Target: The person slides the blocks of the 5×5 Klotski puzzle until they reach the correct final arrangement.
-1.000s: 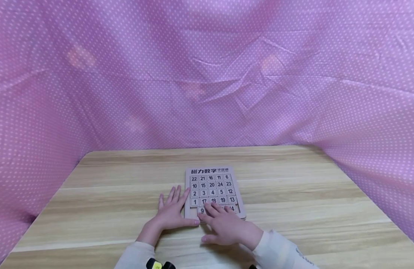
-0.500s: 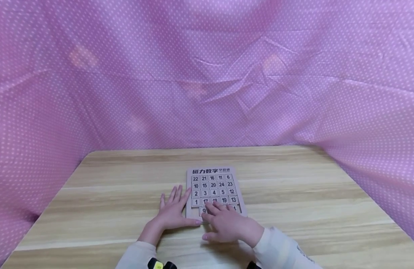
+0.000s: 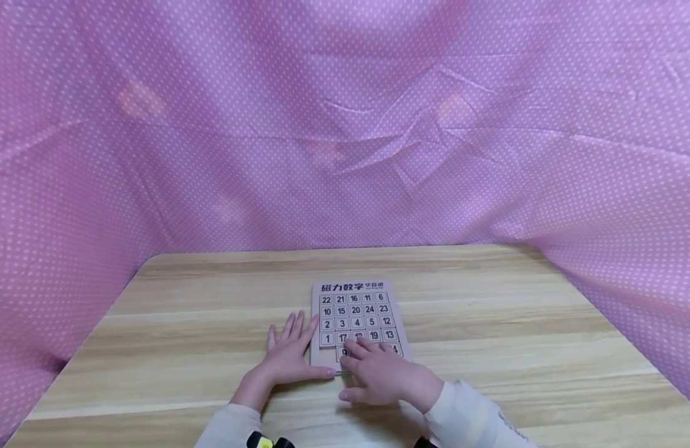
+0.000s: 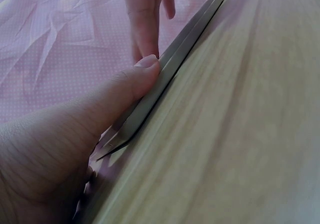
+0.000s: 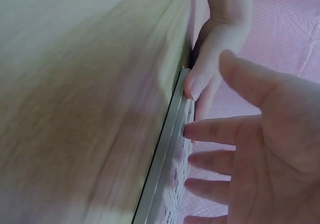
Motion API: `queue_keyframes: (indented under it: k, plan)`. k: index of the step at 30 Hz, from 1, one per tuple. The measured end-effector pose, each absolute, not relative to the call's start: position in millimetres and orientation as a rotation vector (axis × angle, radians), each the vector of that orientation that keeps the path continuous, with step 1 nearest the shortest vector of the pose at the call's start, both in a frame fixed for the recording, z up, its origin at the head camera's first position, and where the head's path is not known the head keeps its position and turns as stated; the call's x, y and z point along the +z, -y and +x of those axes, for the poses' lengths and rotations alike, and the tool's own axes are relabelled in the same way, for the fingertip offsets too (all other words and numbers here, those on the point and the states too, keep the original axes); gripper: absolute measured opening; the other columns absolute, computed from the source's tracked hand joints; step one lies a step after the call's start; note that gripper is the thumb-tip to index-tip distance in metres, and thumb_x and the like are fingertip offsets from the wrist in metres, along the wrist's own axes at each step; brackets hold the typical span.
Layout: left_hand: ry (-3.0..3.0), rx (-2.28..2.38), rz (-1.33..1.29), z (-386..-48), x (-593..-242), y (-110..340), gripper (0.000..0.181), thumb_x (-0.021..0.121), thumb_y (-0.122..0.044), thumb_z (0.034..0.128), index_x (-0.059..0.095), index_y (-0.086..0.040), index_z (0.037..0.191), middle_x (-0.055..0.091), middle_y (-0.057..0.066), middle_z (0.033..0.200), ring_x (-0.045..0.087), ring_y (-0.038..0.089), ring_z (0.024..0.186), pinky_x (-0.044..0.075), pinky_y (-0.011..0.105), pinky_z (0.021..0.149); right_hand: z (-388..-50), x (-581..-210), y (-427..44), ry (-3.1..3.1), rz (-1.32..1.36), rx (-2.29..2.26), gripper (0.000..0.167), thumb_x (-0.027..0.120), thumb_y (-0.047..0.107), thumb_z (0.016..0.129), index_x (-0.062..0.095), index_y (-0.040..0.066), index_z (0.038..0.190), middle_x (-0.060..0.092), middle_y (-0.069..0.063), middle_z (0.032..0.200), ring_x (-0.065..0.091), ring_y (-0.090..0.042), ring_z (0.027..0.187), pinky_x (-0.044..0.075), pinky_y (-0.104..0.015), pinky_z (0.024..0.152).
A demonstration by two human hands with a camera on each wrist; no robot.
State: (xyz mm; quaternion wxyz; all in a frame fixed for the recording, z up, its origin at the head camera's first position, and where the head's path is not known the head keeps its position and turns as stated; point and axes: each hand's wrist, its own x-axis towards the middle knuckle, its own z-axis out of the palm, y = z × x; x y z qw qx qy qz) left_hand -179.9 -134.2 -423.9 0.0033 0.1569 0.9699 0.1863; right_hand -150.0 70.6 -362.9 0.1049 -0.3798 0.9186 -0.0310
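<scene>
A grey number-slide puzzle board [image 3: 325, 358] lies flat on the table, with numbered square tiles in rows. My left hand [image 3: 285, 361] is spread at its left side; in the left wrist view the thumb [image 4: 137, 82] rests against the board's front edge. Over the bottom row is my right hand [image 3: 381, 376], fingers extended, fingertips on or just above the tiles. Tile 9 [image 3: 343, 353] shows beside its index finger, while other bottom-row tiles are partly hidden under the hand. A bare slot shows at the bottom left, below tile 1 [image 3: 327, 340].
The board stands on a light wood-grain table [image 3: 210, 311]. Pink dotted cloth [image 3: 345, 124] hangs behind the table and along both sides. Black devices [image 3: 269, 442] show by the sleeves at the bottom edge of the head view.
Tile 9 and the bottom row have slid slightly right under my right hand, widening the bottom-left slot and narrowing the gap at the right. My left hand stays against the board.
</scene>
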Motion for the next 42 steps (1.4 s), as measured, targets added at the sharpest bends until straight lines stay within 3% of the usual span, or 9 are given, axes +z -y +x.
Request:
queue_keyframes:
  k: [5,14,35,42]
  plan:
    - [-3.040,0.573,0.495,-178,-424,134,0.111,0.049,-0.078,0.0535,0.017,-0.015,0.139,0.008,0.020,0.140,0.001,0.033,0.127,-0.006,0.057,0.094,-154,-367,-61,-2.741,-1.202,-0.113,0.063,0.041,0.056,0.082,0.039,0.016,0.131,0.028,-0.008,0.137,0.024,-0.031,0.123,0.023,-0.056,0.092]
    - [-3.031,0.600,0.503,-176,-424,131,0.110,0.049,-0.078,0.0537,0.018,-0.015,0.139,0.008,0.020,0.140,0.001,0.034,0.127,-0.006,0.057,0.094,-163,-375,-49,-2.810,-1.079,-0.012,0.074,0.040,0.061,0.079,0.034,0.010,0.133,0.022,-0.012,0.139,0.019,-0.033,0.124,0.021,-0.054,0.094]
    - [-3.053,0.581,0.485,-176,-423,132,0.110,0.051,-0.077,0.0541,0.018,-0.015,0.139,0.009,0.020,0.140,0.002,0.034,0.127,-0.005,0.057,0.094,-148,-374,-61,-2.747,-1.224,-0.059,0.071,0.039,0.061,0.079,0.039,0.012,0.130,0.023,-0.013,0.138,0.022,-0.033,0.123,0.025,-0.055,0.091]
    - [-3.052,0.593,0.483,-176,-422,132,0.111,0.050,-0.078,0.0531,0.017,-0.016,0.139,0.008,0.019,0.140,0.002,0.033,0.127,-0.006,0.057,0.094,-151,-376,-84,-2.742,-1.178,-0.196,0.066,0.040,0.057,0.081,0.035,0.017,0.133,0.022,-0.015,0.138,0.020,-0.036,0.123,0.020,-0.056,0.093]
